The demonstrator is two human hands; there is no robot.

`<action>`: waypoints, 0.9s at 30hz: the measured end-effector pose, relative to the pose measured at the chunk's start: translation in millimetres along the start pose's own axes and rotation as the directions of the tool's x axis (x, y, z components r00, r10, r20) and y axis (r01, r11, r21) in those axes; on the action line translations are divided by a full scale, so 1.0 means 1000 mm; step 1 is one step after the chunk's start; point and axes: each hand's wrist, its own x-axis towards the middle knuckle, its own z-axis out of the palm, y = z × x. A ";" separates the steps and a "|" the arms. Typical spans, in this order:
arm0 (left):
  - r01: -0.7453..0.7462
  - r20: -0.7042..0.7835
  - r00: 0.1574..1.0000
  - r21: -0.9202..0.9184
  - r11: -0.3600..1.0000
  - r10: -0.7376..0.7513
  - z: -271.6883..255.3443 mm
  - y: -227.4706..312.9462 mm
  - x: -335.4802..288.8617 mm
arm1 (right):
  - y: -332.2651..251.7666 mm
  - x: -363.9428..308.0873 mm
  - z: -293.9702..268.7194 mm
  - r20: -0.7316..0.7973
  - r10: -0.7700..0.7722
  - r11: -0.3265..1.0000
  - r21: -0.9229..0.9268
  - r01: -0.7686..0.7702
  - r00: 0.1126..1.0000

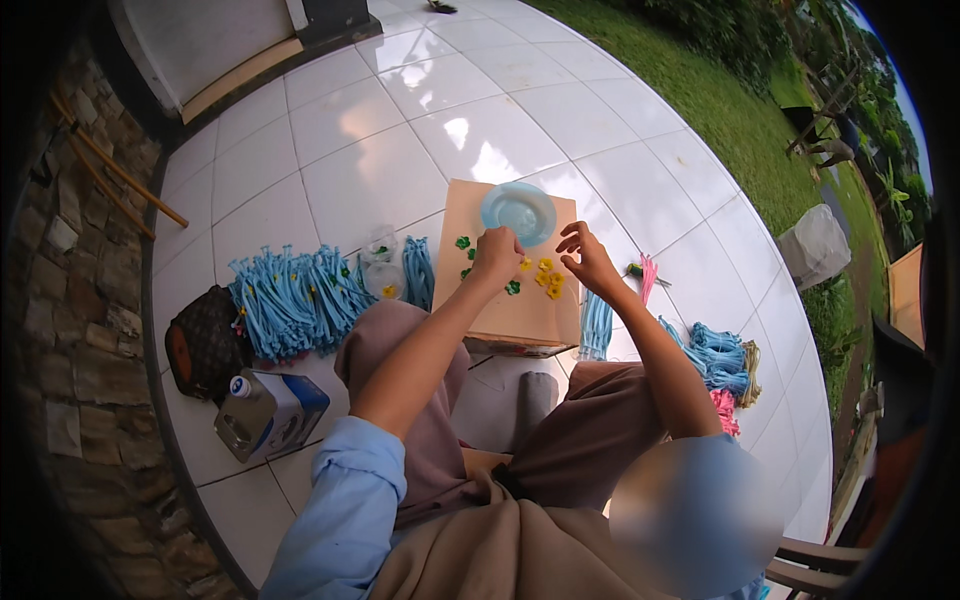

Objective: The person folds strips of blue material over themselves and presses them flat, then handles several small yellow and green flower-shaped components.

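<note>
a person sits on the white tiled floor (380, 120) with a flat cardboard box (520, 310) serving as the surface in front of the knees. the left hand (497, 255) is curled closed over the box, fingertips pinched together on something too small to make out. the right hand (588, 258) hovers just to its right, fingers half bent and spread, and whether it grips anything cannot be told. between and just below the hands lie small yellow flower pieces (547, 278), with small green pieces (464, 243) left of the left hand. a pale blue plastic bowl (518, 211) rests on the far end of the box. a big pile of light blue strips (295, 300) lies on the floor to the left, near a dark brown bag (205, 345). more blue strip bundles (720, 360) lie on the right.
</note>
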 end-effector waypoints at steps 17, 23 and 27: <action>-0.135 -0.140 0.982 -0.045 0.990 0.128 -0.005 0.000 0.004 | -0.001 0.010 0.024 -0.112 -0.013 0.999 0.036 0.017 0.994; -0.009 0.072 0.996 -0.512 0.859 0.053 -0.010 0.013 0.002 | -0.028 0.011 0.012 -0.177 0.096 0.946 0.321 -0.035 0.979; 0.089 0.083 0.995 -0.593 0.800 -0.049 -0.014 0.018 0.004 | -0.039 0.009 0.002 -0.285 -0.157 0.986 0.004 0.164 0.946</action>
